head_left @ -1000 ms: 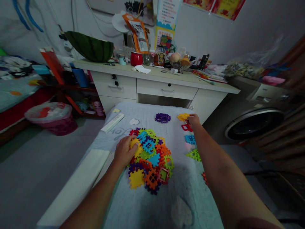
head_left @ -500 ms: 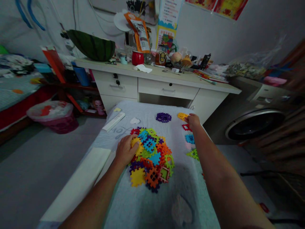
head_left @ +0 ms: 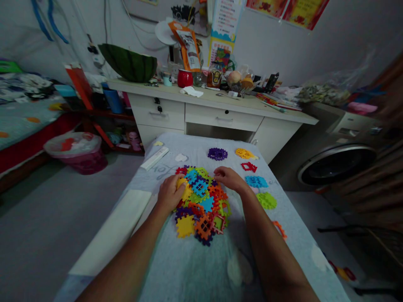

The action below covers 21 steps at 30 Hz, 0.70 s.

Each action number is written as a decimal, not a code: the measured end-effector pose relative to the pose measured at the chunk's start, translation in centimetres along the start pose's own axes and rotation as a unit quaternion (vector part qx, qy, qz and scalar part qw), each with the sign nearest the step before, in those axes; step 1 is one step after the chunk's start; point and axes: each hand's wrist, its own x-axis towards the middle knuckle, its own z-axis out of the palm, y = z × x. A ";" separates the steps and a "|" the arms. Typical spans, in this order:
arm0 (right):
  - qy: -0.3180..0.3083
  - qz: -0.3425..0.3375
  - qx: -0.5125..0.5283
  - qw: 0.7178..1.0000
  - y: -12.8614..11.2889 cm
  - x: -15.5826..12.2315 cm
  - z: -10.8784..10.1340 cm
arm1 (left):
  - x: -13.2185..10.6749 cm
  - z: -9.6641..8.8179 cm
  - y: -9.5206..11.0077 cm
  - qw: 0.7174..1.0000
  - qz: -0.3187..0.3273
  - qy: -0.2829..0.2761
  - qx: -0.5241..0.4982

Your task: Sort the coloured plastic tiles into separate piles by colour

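My left hand (head_left: 170, 192) is closed on a yellow interlocking plastic piece (head_left: 184, 188) at the left side of a mixed pile. The pile (head_left: 200, 189) holds blue, green, orange, red, purple and yellow notched tiles. Just off the pile's upper right edge hovers my right hand (head_left: 229, 178), its fingers loosely curved and apart, with nothing visible in them. Sorted groups lie beyond and to the right: purple pieces (head_left: 217, 154), yellow pieces (head_left: 244, 154), red pieces (head_left: 249, 167), blue pieces (head_left: 256, 181), green pieces (head_left: 266, 200) and an orange piece (head_left: 279, 230), partly behind my right forearm.
A cloth-covered table (head_left: 201, 268) carries the pieces, with a white narrow box (head_left: 155, 158) at its far left. Behind stands a white desk (head_left: 157, 114) with a watermelon half (head_left: 129, 63) and a red mug (head_left: 185, 78). A washing machine (head_left: 333, 147) is at right, a pink bin (head_left: 78, 153) at left.
My right hand has moved from the yellow group at the far right back toward the pile. My left hand still holds the yellow piece. The view has shifted slightly.
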 end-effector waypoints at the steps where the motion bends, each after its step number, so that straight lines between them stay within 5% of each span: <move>1: -0.015 -0.002 -0.027 1.000 -0.2 -0.2 0.3 | 0.0 0.0 0.0 1.000 0.001 0.000 0.001; 12: -0.011 -0.015 -0.061 0.998 -0.3 -0.2 2.2 | 0.1 0.2 -0.3 1.000 0.018 0.006 0.000; 21: 0.094 -0.037 0.017 0.995 0.6 0.1 1.5 | 0.1 0.1 -0.1 1.000 0.004 0.002 0.001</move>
